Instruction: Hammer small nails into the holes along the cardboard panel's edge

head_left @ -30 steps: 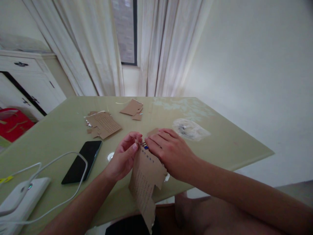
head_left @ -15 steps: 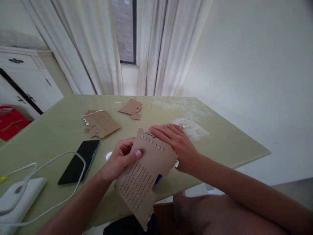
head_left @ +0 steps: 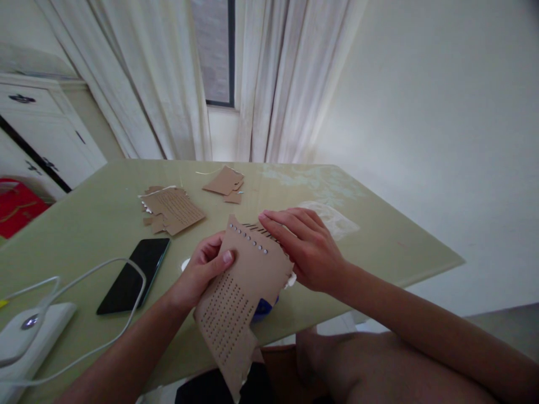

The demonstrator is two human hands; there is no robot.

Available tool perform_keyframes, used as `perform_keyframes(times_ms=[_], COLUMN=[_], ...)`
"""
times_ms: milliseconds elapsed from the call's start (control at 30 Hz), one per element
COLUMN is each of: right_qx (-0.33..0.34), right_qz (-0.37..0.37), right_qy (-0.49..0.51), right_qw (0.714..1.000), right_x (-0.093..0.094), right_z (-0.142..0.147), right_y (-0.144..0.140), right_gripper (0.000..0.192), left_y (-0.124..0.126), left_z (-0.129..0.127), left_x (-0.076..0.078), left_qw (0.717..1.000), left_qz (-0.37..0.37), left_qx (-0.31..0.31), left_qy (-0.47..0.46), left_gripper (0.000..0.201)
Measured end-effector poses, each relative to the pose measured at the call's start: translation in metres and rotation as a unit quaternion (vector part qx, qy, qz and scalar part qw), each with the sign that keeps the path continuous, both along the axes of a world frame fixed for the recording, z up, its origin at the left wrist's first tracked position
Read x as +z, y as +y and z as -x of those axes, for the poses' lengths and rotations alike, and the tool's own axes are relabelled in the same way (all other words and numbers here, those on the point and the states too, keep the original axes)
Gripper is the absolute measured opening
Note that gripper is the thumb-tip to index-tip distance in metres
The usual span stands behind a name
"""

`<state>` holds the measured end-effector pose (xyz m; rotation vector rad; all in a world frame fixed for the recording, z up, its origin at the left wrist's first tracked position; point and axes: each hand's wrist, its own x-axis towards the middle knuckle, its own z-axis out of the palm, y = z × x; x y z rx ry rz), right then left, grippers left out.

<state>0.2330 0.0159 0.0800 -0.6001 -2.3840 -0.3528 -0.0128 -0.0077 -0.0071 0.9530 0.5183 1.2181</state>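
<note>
My left hand (head_left: pixel 202 270) grips the left edge of a torn brown cardboard piece (head_left: pixel 240 297) dotted with rows of small holes, thumb on its face. A row of pale pin heads runs along its top edge, with thin dark pins sticking out behind. My right hand (head_left: pixel 309 247) rests on the card's upper right part, fingers spread flat over those pins. A small blue object (head_left: pixel 264 307) peeks out beneath the card; what it is cannot be told.
On the green table (head_left: pixel 84 235) lie a black phone (head_left: pixel 133 275), a white charger with cable (head_left: pixel 25 331), two heaps of torn cardboard (head_left: pixel 172 207) (head_left: pixel 225 182) and a clear plastic bag (head_left: pixel 332 220). A white cabinet stands left; curtains hang behind.
The cardboard has turned from edge-on to face up toward me, showing its hole rows. My right hand slid from pinching at its top edge onto its upper right part.
</note>
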Motion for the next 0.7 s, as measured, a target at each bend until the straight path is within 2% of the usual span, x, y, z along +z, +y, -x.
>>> perform_keyframes(times_ms=[267,700], right_qx=[0.008,0.012], right_qz=[-0.019,0.004], right_qy=[-0.013,-0.007], right_qw=[1.000,1.000], right_x=[-0.0029,-0.0041], right_z=[-0.0001,0.0012], right_y=[0.0013,-0.0004], right_gripper=[0.037,0.039], left_y=[0.0026,0.0032], left_z=[-0.0027,-0.0020], left_x=[0.0048,-0.0021], left_qw=[0.999,0.999], left_qz=[-0.024,-0.029], left_qx=[-0.021,0.012], left_qy=[-0.008,0.030], left_gripper=[0.029,0.029])
